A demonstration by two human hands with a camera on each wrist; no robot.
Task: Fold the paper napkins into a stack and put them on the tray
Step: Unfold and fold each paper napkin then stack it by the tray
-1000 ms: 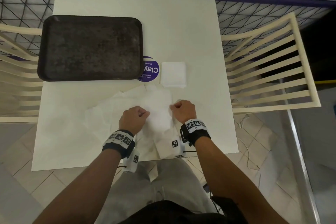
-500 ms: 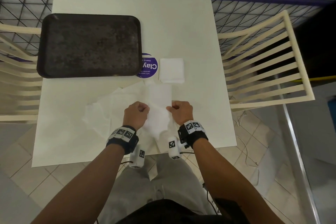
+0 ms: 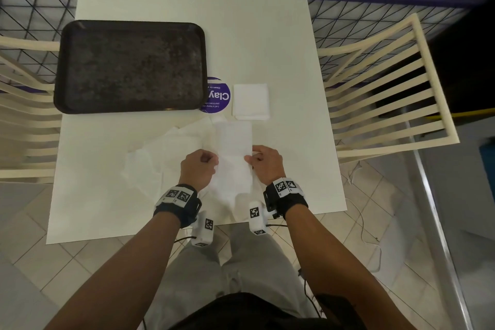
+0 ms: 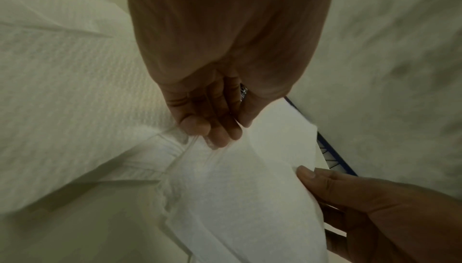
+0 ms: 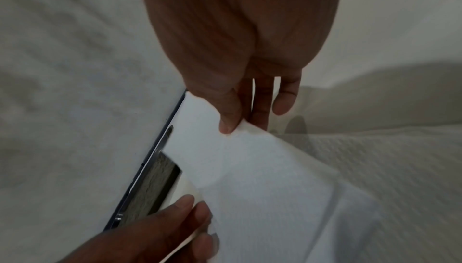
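"Clay" on purple sticker (image 3: 218, 95)

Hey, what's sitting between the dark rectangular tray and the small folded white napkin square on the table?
A round purple sticker lies on the table between the dark rectangular tray and the folded white napkin square, partly under the tray's corner; the head view shows it.

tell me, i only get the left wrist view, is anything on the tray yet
Observer: No. In the head view the dark tray holds no napkins.
Operator: any folded ones done
Observer: One folded napkin lies on the table, right of the tray beside a purple sticker.
Operator: is the right hand gripping or just touching
Observer: Gripping. The right wrist view shows the right hand with thumb on top of the held napkin and fingers beneath it.
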